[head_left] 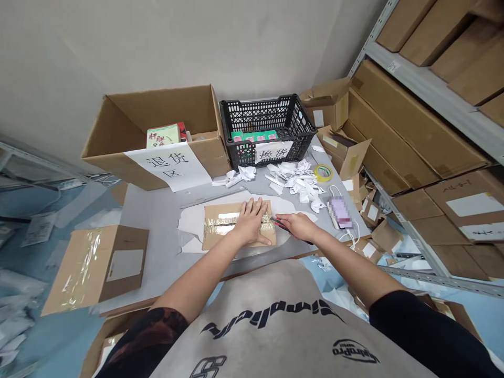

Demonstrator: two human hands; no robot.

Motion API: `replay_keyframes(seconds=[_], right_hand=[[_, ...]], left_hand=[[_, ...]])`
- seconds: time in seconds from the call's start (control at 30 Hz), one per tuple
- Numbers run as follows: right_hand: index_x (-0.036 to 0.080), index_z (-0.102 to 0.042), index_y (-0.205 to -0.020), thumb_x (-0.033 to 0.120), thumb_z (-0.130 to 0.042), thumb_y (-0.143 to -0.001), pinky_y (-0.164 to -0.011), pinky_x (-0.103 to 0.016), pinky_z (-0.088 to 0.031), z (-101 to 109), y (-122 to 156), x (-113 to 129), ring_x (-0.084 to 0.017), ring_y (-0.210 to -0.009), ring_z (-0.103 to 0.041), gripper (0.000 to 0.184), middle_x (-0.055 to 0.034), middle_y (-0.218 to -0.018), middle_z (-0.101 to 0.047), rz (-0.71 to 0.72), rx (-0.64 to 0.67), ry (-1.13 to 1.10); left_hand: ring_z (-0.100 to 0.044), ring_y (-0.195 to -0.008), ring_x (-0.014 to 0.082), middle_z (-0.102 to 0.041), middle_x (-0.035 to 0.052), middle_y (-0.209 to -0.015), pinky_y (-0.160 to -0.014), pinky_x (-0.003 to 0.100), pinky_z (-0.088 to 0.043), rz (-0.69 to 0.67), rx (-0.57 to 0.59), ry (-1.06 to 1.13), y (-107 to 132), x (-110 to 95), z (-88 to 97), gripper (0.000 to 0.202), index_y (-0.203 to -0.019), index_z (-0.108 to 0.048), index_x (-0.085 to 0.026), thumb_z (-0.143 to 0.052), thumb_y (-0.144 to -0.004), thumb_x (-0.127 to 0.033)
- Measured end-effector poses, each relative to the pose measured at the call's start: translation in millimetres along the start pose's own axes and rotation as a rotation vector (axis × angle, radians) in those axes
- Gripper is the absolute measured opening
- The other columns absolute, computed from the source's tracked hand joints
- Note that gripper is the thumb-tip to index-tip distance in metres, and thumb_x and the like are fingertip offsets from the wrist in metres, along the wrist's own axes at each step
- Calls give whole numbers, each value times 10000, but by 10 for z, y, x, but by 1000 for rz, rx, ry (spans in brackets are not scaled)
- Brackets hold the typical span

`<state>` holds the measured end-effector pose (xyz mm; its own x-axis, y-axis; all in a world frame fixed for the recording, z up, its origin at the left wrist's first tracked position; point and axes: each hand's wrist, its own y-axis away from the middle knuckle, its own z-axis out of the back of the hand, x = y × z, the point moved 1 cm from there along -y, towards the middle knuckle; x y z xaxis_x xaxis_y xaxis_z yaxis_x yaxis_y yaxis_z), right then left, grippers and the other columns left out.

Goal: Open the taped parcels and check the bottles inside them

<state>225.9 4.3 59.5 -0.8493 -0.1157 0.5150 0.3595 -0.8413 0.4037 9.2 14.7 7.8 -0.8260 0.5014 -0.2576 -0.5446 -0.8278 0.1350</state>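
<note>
Down at the lower left, a brown cardboard box sealed with clear tape (98,270) is sitting on the grey table (157,226), and at the upper left a big open cardboard carton (118,136) is holding a pale green printed box (163,136). Mid-table, a flat brown cardboard parcel with shiny gold tape (220,226) is lying on a torn white sheet, and the left hand (250,221) is pressing down on it, open and flat. Just beside that, the right hand (297,226) is gripping a slim red-and-black utility knife (291,233), its tip right at the tape. Further right, a black plastic crate (268,113) is standing behind a pile of torn white paper scraps (293,181), with a yellow tape roll (323,172) nearby and brown cartons (417,126) filling the metal shelves.
</note>
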Motion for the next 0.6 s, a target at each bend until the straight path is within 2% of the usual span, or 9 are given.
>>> replay_keyframes(seconds=[0.17, 0.27, 0.33, 0.5, 0.53, 0.6], right_hand=[[306, -602, -1334, 391, -391, -990, -589, -225, -478, 47, 36, -9, -118, -438, -590, 413, 33, -542, -646, -77, 74, -115], [309, -579, -1356, 388, -369, -995, -605, -238, -496, 22, 44, -19, -113, -455, -596, 425, 18, -678, -715, -98, 22, -163], [316, -580, -1353, 368, -365, -995, -655, -258, -508, -6, 30, -16, -126, -505, -622, 421, 2, -785, -751, -91, -25, -108], [318, -594, -1340, 325, -400, -979, -818, -326, -487, -15, -34, 46, -232, -869, -703, 410, -60, -1069, -750, 0, -92, 179], [314, -595, -1340, 321, -404, -977, -817, -328, -482, -3, -45, 62, -241, -887, -701, 410, -71, -1075, -748, 8, -90, 211], [305, -601, -1334, 329, -394, -983, -772, -310, -481, 30, -61, 86, -223, -790, -704, 409, -72, -976, -765, 1, -52, 197]], left_hand=[[6, -1472, 438, -100, 159, -1623, -1174, 566, 26, 2, 1, 2, -5, 20, -8, 1459, -1552, -156, -144, -657, -405, -893], [8, -1474, 431, -109, 160, -1622, -1178, 560, 14, -6, -5, 6, 12, 13, 4, 1481, -1553, -151, -149, -676, -381, -887], [3, -1475, 427, -111, 162, -1621, -1180, 554, 11, -5, -7, 7, 23, 4, 14, 1489, -1553, -147, -148, -690, -375, -877], [-5, -1474, 426, -109, 165, -1621, -1180, 548, 12, 0, -10, 7, 27, -7, 37, 1474, -1552, -153, -142, -693, -388, -870], [-4, -1474, 428, -112, 167, -1620, -1179, 551, 9, 2, -9, 7, 23, -6, 39, 1468, -1551, -154, -143, -692, -394, -869], [1, -1473, 433, -118, 172, -1618, -1175, 559, 8, 3, -7, 5, 14, -1, 36, 1462, -1550, -154, -144, -693, -399, -865]])
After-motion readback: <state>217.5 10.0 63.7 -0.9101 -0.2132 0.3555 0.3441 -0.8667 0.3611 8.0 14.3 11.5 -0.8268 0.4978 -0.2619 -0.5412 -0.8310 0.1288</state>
